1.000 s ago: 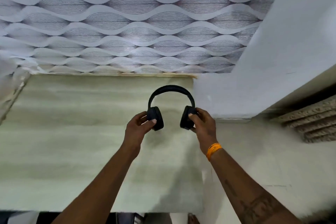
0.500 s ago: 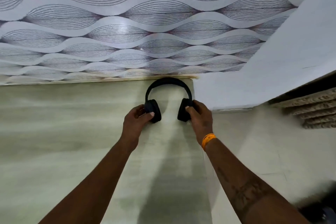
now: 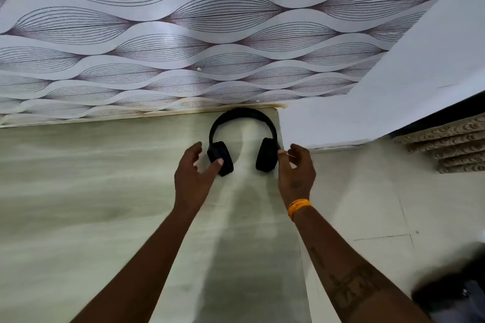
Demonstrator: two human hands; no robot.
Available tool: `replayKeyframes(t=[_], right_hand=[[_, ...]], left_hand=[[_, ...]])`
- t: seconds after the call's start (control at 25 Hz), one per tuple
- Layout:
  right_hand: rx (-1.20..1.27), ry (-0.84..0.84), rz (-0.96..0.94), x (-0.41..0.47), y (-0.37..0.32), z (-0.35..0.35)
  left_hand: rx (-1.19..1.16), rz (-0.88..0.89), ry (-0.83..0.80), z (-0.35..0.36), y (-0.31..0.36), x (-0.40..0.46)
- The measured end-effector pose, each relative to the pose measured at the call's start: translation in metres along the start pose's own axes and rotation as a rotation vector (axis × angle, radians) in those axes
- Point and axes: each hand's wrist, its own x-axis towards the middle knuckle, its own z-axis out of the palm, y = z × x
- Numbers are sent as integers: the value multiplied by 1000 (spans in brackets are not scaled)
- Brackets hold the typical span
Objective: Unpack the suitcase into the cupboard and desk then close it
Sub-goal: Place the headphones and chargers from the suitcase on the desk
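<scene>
A: Status on the unpack?

B: Desk placement step, looks like the tail end of it. Headphones (image 3: 242,139) lie on the desk (image 3: 91,191) at its far right corner, band up against the patterned wall (image 3: 210,34), both ear cups down on the surface.

A: Hands?

B: Both let go. Left hand (image 3: 193,173) is spread open just beside the left ear cup, thumb tip in front of the cup; contact or not, cannot tell. Right hand (image 3: 295,170) sits loosely curled next to the right cup, fingertips near it, holding nothing. Orange band (image 3: 298,208) on that wrist.

A: Diff vs earlier frames?

B: A second ago both hands gripped the cups and the headphones were up off the desk, closer to the person. Half a second ago they were down near the wall with both hands on them. Now the grip is released and the fingers have opened away. The headphones sit about where they were set.

A: Next?

B: My read: pull both hands back clear of the cups without nudging them, then go back to the suitcase for the next item. The suitcase isn't identifiable here, only a blurred dark shape (image 3: 451,294) at bottom right; can't say what it is. How much is left to unpack can't be judged from this view. Closing comes last.
</scene>
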Motion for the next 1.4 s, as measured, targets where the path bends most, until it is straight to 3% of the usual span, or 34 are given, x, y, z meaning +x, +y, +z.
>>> replayKeyframes(t=[0.12, 0.2, 0.36, 0.6, 0.8, 1.2, 1.4], right_hand=[[40, 112, -134, -14, -20, -15], [139, 93, -116, -24, -34, -31], [292, 76, -60, -38, -55, -79], [400, 216, -33, -72, -57, -194], [496, 367, -23, -118, -34, -321], [608, 658, -4, -222, 76, -629], [636, 812, 44, -258, 139, -751]], left_hand=[[3, 177, -35, 9, 26, -13], [-77, 194, -141, 22, 50, -27], [-84, 423, -269, 59, 91, -56], [-283, 350, -557, 125, 141, -138], [-271, 349, -811, 181, 166, -250], [-192, 351, -1105, 348, 160, -529], [-139, 337, -1244, 437, 149, -642]])
